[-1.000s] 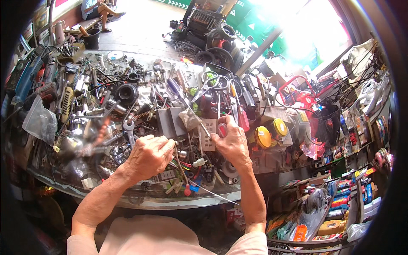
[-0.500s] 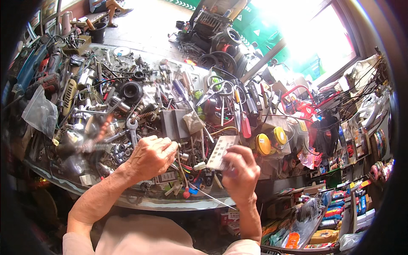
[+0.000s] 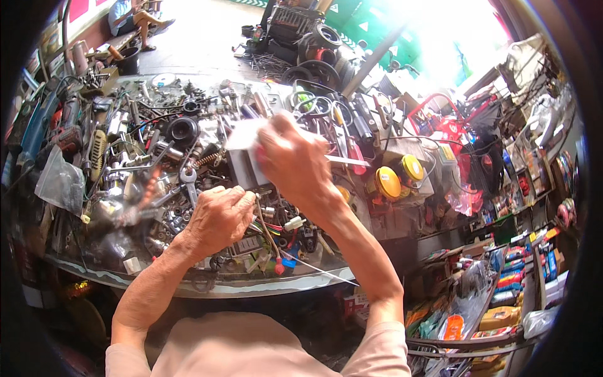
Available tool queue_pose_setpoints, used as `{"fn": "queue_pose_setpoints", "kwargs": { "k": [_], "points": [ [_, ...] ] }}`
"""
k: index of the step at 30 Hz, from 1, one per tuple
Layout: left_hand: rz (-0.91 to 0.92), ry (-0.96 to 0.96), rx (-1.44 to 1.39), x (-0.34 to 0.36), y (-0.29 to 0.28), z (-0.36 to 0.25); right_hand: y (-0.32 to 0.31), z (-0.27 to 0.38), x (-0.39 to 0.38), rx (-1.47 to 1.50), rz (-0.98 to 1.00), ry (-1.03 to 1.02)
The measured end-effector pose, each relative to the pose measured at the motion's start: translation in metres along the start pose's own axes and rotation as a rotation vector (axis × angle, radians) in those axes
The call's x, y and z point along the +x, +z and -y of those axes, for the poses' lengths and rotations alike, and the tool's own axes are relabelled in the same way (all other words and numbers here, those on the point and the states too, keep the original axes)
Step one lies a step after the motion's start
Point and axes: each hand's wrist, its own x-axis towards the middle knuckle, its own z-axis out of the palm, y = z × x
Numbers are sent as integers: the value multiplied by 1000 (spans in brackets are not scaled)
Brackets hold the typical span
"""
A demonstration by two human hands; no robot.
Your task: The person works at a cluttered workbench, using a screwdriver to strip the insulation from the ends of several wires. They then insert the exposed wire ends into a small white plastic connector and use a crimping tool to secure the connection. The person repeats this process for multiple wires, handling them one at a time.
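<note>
My left hand (image 3: 217,220) is low over the cluttered bench, its fingers pressed together. A thin brownish wire (image 3: 266,234) runs down from beside its fingertips; whether they pinch it, I cannot tell. My right hand (image 3: 292,160) is closed and smeared by motion above a grey ridged block (image 3: 244,168). A pale blurred shape (image 3: 244,135) at its fingers matches the pale card with dark marks seen in it before. Coloured wires and a white connector (image 3: 293,223) lie right of my left hand. A spanner (image 3: 189,181) lies beyond that hand.
Tools and metal parts crowd the glass-edged bench (image 3: 251,289). Two yellow round lids (image 3: 388,182) stand to the right, near a red tool (image 3: 449,131). A clear plastic bag (image 3: 61,182) lies left. Packets fill a shelf (image 3: 502,314) at lower right. Far left, a person (image 3: 129,19) sits.
My right hand has swung left and away from me, carrying the pale card from the right side to above the grey block. My left hand keeps its place among the parts.
</note>
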Motion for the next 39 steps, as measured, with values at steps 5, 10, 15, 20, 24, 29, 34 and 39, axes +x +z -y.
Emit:
{"fn": "queue_pose_setpoints", "kwargs": {
  "k": [5,10,15,20,24,29,34,39],
  "points": [
    [-54,7,-9,3,3,-3,32,6,45,-22,50,39],
    [-32,-3,-19,-1,1,3,5,18,22,141,224,171],
    [-32,26,-15,0,3,0,-37,0,-35,67,420,312],
    [-22,2,-20,-2,0,2,-47,-7,-90,49,555,526],
    [-42,10,-5,0,2,2,-42,-2,-116,66,574,600],
    [-42,-35,-7,3,0,-3,-30,-5,-131,13,449,583],
    [-46,-24,1,2,0,-3,-49,-9,-123,44,361,662],
    [-38,-21,-2,0,2,-1,-67,-10,-120,40,258,751]
  ]
}}
